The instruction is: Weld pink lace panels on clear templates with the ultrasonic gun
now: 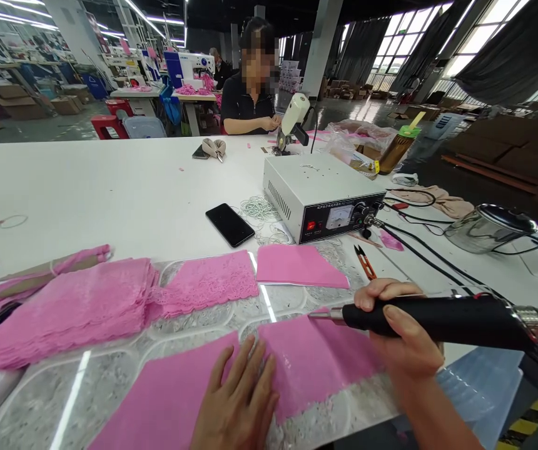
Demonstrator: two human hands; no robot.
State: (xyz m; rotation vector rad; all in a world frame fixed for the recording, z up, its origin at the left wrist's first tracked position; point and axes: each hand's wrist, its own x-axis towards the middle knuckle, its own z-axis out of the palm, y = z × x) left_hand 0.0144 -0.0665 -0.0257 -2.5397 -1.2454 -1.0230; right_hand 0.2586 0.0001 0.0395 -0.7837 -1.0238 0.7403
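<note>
My left hand [238, 400] lies flat with fingers spread, over the neighbouring edges of a pink fabric piece [166, 400] and another pink piece [316, 369]. Wrapped round a black handheld tool [451, 320] is my right hand [405, 331]. The tool's thin metal tip points left, at the top edge of the right-hand pink piece. Beyond them lie a pink lace strip [213, 281] and a cut pink piece [297, 265]. A thick stack of pink lace [86, 300] sits at the left.
Behind the fabric are a black phone [230, 225], a metal control box [325, 194] with cables, and orange-handled snips [365, 261]. A glass container [492, 228] stands at the right. A person [250, 94] sits across the table by a white-green device [292, 119].
</note>
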